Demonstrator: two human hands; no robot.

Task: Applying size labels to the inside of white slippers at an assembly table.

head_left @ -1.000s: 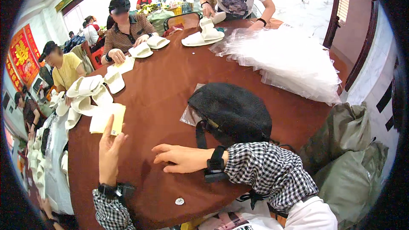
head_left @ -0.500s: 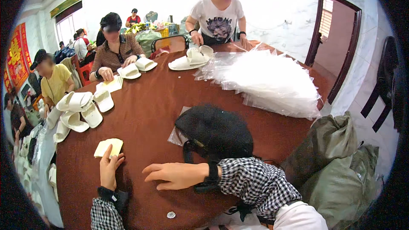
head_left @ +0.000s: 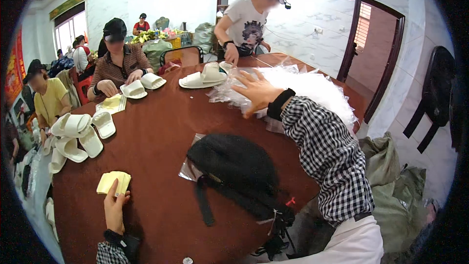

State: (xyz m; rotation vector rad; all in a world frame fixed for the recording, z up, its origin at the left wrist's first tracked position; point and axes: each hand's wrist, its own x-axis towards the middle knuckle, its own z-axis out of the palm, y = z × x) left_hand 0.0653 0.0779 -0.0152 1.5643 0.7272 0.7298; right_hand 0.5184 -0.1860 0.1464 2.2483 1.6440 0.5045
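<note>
Hands are working at opposite ends of my view, so I am taking the black bag (head_left: 234, 171) in the middle of the brown round table (head_left: 161, 132) as my landmark. My right hand (head_left: 257, 93) is reaching out beyond the bag, fingers spread wide and flat, palm down, pressing on the near edge of the heap of clear plastic bags (head_left: 303, 90); it is gripping nothing so far as I can judge. My left hand (head_left: 115, 208) is resting on the table to the left of the bag, thumb and fingertips touching the near edge of a small stack of pale yellow insoles (head_left: 113, 182); whether it is pinching them or only touching, I cannot tell.

I am judging the plastic bags to be very light, limp and slippery, apt to slide off each other in a bunch, so pinching one loose edge at the top of the heap looks the best hold. The insoles look thin, light and bendy; gripping the stack across its short side should keep it together.

Further beyond the bag, white slippers (head_left: 205, 76) are lying in front of a standing person, and more white slippers (head_left: 73, 134) are piling up at the far left, where other seated people are working.
</note>
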